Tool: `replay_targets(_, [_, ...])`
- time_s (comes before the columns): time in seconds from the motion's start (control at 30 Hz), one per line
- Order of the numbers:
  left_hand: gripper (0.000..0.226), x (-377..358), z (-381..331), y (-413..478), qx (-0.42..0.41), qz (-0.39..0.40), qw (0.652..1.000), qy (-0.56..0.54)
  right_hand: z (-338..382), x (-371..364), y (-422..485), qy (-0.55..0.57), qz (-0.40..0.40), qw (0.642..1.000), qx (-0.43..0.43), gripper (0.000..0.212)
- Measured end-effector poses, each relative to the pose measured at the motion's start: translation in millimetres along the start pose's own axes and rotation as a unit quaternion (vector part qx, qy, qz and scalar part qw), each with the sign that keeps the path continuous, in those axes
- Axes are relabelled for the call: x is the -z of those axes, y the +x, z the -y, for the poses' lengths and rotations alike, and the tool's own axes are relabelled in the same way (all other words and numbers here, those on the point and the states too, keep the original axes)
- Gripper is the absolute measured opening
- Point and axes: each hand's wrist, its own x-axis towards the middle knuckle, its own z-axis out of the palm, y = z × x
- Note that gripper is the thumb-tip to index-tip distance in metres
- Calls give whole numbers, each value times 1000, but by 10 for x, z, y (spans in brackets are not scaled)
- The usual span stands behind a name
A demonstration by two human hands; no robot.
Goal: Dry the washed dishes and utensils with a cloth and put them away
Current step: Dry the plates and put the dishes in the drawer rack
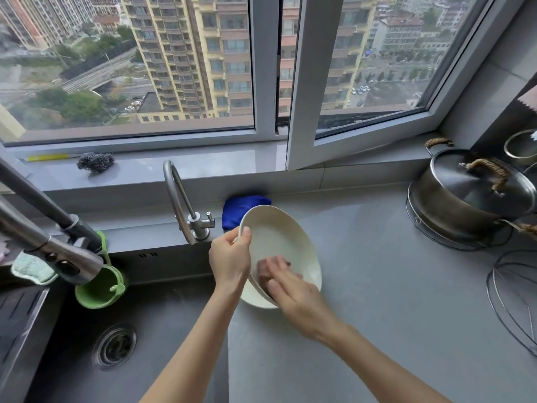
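Head view shows me a cream oval bowl (279,239) tilted up on its edge over the grey desk (392,286), right at the border of the sink (87,344). Its hollow faces right and toward me, and its long axis runs from the far rim, near the blue cloth (236,210) by the wall, down to the near rim by the desk.

My left hand (231,257) pinches the upper left rim, thumb on the inside and the fingers (225,242) curled behind, so the bowl hangs from that grip. My right hand (293,289) sits inside the hollow at the near, lower end, fingers fairly straight and pressing a small pinkish-brown cloth (266,270) flat against the inner wall. That cloth is blurred; I cannot tell more of it.

What the next wipe turns on, as I judge it: the unwiped part of the hollow lies up and away from the right fingers, along the long axis toward the far rim. The right hand is the nearer one to that surface and is already inside, so I would sweep it up the axis while the left keeps the rim steady, or turns the bowl to bring the far end round.

A lidded steel pot (470,199) stands well apart on the right.
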Motion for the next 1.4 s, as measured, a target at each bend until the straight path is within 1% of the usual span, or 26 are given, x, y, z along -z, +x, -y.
replay_targets(0.07, [27, 10, -5, 16, 25, 4, 999, -39, 49, 8, -132, 73, -8, 995, 61, 43])
replay_targets(0.13, [18, 67, -39, 38, 52, 24, 994, -90, -122, 121, -204, 57, -5, 991, 123, 40])
replay_targets(0.23, [23, 156, -106, 91, 43, 82, 992, -83, -666, 336, -235, -120, -22, 973, 194, 30])
replay_targets(0.3, [26, 172, -165, 94, 28, 126, 990, -51, -833, 531, -177, -201, -63, 957, 199, 25])
replay_targets(0.33, [27, 174, -174, 90, 28, 139, 989, -39, -777, 647, -160, -184, -84, 961, 187, 22])
replay_targets(0.37, [28, 177, -176, 79, 34, 147, 988, -34, -664, 778, -153, -128, -109, 972, 164, 22])
replay_targets(0.4, [27, 182, -159, 72, 38, 153, 987, -36, -506, 919, -149, -49, -145, 979, 136, 22])
replay_targets(0.47, [25, 179, -150, 36, 37, 161, 986, -37, -219, 1166, -187, 115, -200, 968, 94, 27])
replay_targets(0.53, [23, 156, -169, -17, 35, 166, 985, -33, -45, 1277, -200, 240, -164, 955, 56, 28])
replay_targets(0.57, [23, 147, -185, -48, 35, 165, 985, -33, 7, 1282, -180, 246, -133, 960, 29, 29])
replay_targets(0.6, [24, 140, -198, -72, 37, 161, 986, -37, 12, 1268, -146, 184, -123, 975, 3, 32])
replay_targets(0.63, [24, 147, -208, -91, 42, 158, 986, -45, 0, 1233, -127, 80, -139, 987, -21, 37])
replay_targets(0.67, [25, 152, -203, -95, 49, 153, 985, -57, -8, 1190, -127, -24, -177, 983, -39, 43])
replay_targets(0.7, [26, 165, -195, -90, 55, 150, 985, -72, 17, 1142, -146, -92, -228, 969, -32, 50])
replay_targets(0.73, [27, 178, -196, -92, 55, 147, 984, -84, 52, 1074, -183, -126, -261, 957, -14, 55])
replay_targets(0.77, [29, 184, -205, -108, 52, 144, 984, -92, 76, 976, -231, -147, -261, 954, 6, 59])
replay_targets(0.8, [33, 187, -202, -122, 46, 142, 983, -102, 51, 832, -261, -177, -237, 955, 32, 59])
replay_targets(0.87, [38, 183, -202, -168, 43, 148, 979, -132, -67, 551, -295, -241, -142, 958, 67, 59])
replay_targets(0.93, [31, 167, -209, -234, 35, 158, 976, -148, -200, 370, -243, -261, -90, 959, 57, 66])
replay_targets(1.03, [27, 113, -286, -304, 30, 178, 971, -159, -92, 329, -19, -259, -112, 959, 11, 74])
replay_targets(1.13, [23, 88, -389, -250, 78, 174, 964, -185, 192, 327, 79, -257, -90, 959, 81, 71])
replay_targets(1.2, [23, 107, -423, -192, 119, 177, 958, -190, 226, 343, -69, -239, 5, 963, 126, 61])
replay_targets(1.27, [27, 158, -454, -142, 131, 176, 961, -168, 138, 395, -371, -232, 92, 955, 162, 64])
replay_targets(1.3, [30, 185, -461, -114, 132, 176, 962, -160, 81, 430, -527, -262, 97, 942, 184, 68])
replay_targets(1.37, [33, 238, -444, -49, 133, 183, 962, -155, -29, 514, -730, -338, 45, 909, 242, 74])
replay_targets(1.4, [32, 249, -428, -23, 134, 188, 961, -150, -98, 568, -765, -333, 22, 905, 265, 75])
